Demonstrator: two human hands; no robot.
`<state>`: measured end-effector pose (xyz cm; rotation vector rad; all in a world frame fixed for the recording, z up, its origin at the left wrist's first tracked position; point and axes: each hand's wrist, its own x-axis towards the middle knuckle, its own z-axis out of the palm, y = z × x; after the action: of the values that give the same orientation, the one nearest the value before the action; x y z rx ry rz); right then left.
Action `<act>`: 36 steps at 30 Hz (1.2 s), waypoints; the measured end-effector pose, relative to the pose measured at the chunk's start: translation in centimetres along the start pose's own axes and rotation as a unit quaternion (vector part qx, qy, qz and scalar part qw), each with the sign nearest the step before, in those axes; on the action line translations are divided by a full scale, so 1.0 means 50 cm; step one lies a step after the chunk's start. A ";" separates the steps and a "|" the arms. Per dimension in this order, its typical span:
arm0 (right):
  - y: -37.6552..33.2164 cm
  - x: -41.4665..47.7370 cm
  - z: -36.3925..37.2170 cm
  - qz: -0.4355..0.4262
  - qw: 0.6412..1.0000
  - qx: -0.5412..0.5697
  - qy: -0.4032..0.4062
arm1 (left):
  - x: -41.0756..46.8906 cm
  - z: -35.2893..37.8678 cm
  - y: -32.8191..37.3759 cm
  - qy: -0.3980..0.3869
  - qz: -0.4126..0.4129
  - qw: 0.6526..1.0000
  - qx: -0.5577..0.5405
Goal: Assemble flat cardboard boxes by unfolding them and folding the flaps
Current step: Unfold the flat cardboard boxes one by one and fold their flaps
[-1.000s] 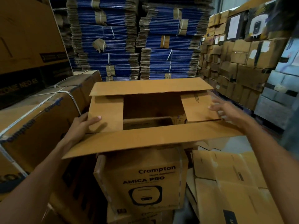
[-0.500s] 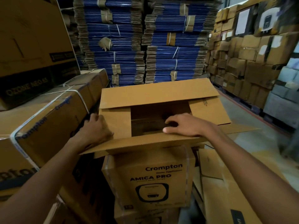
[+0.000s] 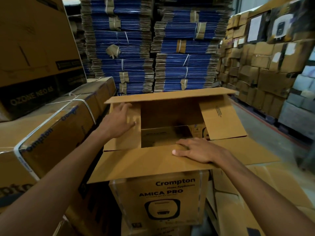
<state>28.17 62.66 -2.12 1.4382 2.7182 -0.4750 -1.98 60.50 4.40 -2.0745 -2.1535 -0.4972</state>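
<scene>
Nearest, directly beneath the right hand [image 3: 196, 151], stands a printed carton [image 3: 158, 200] marked "Crompton AMICA PRO"; the open cardboard box [image 3: 170, 114] rests on top of it. The right hand lies palm down on the near flap [image 3: 136, 165], fingers straight and close together, holding nothing; its fingertips reach the flap's inner edge at the box opening. Below and to the right of this hand lie flattened cardboard sheets [image 3: 247, 193].

Beyond and to the left of the right hand, the left hand [image 3: 119, 121] rests flat on the left side flap [image 3: 124, 144], fingers extended and slightly spread, gripping nothing. Between the two hands the box interior is exposed. The right side flap [image 3: 221, 120] slants beyond the right hand, untouched by either hand. The far flap [image 3: 170, 96] lies just beyond the left hand's fingertips; whether they touch it cannot be told.

Left of the left forearm sits a strapped carton [image 3: 51, 133], with a large carton [image 3: 34, 57] marked "OZONE NEO" behind it. Farthest from both hands rise bundled stacks of flat blue cartons [image 3: 133, 48], and to the far right a wall of brown boxes [image 3: 255, 74].
</scene>
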 end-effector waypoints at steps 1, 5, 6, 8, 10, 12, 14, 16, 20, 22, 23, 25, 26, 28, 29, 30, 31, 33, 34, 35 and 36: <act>0.000 0.002 0.007 -0.002 1.000 -0.003 0.005 | 0.010 -0.005 -0.001 0.041 0.015 0.999 0.005; 0.005 0.002 0.042 -0.020 0.999 -0.018 0.046 | 0.079 -0.022 -0.009 0.095 0.016 0.995 0.018; 0.008 0.000 0.056 -0.028 0.997 -0.030 0.068 | 0.097 -0.024 -0.008 0.093 0.010 0.995 0.029; 0.015 -0.004 0.084 -0.039 0.992 -0.050 0.111 | 0.130 -0.025 -0.004 0.084 -0.003 0.995 0.056; 0.020 -0.008 0.109 -0.038 0.988 -0.060 0.137 | 0.160 -0.022 -0.002 0.062 -0.013 0.995 0.080; 0.020 -0.010 0.126 -0.037 0.986 -0.057 0.154 | 0.188 -0.017 -0.004 0.038 -0.024 0.994 0.097; 0.019 -0.014 0.135 -0.036 0.985 -0.046 0.162 | 0.213 -0.010 -0.005 0.016 -0.036 0.994 0.104; 0.020 -0.018 0.141 -0.036 0.985 -0.038 0.166 | 0.231 -0.001 -0.002 -0.002 -0.048 0.994 0.094; 0.017 -0.017 0.153 -0.035 0.981 -0.049 0.183 | 0.245 0.037 0.002 -0.045 -0.060 0.993 0.096; 0.020 -0.013 0.158 -0.035 0.979 -0.057 0.191 | 0.251 0.057 -0.002 -0.066 -0.066 0.990 0.102; 0.021 -0.010 0.159 -0.034 0.978 -0.061 0.195 | 0.254 0.063 -0.003 -0.075 -0.072 0.989 0.105; 0.021 -0.005 0.160 -0.034 0.976 -0.070 0.202 | 0.256 0.066 -0.003 -0.089 -0.084 0.986 0.113; 0.021 -0.002 0.161 -0.035 0.975 -0.074 0.208 | 0.255 0.066 -0.002 -0.088 -0.087 0.985 0.117; 0.022 0.001 0.159 -0.036 0.972 -0.083 0.215 | 0.244 0.070 0.003 -0.072 -0.088 0.987 0.111; 0.022 0.003 0.157 -0.034 0.972 -0.085 0.215 | 0.235 0.074 0.006 -0.060 -0.086 0.989 0.104; 0.023 0.004 0.154 -0.031 0.972 -0.086 0.215 | 0.223 0.079 0.010 -0.052 -0.087 0.990 0.099; 0.024 0.007 0.151 -0.028 0.972 -0.089 0.214 | 0.209 0.086 0.014 -0.050 -0.090 0.990 0.097; 0.025 0.013 0.145 -0.024 0.972 -0.097 0.214 | 0.177 0.104 0.016 -0.064 -0.111 0.987 0.096; 0.025 0.016 0.143 -0.024 0.972 -0.096 0.214 | 0.159 0.114 0.014 -0.074 -0.124 0.985 0.089; 0.025 0.020 0.141 -0.024 0.972 -0.093 0.214 | 0.139 0.124 0.010 -0.084 -0.135 0.984 0.081; 0.025 0.023 0.141 -0.023 0.972 -0.092 0.213 | 0.118 0.132 0.007 -0.090 -0.141 0.983 0.075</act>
<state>27.71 62.26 -9.34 1.5823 3.0158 0.1031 -1.04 68.16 0.05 -1.8083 -2.5194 -0.1676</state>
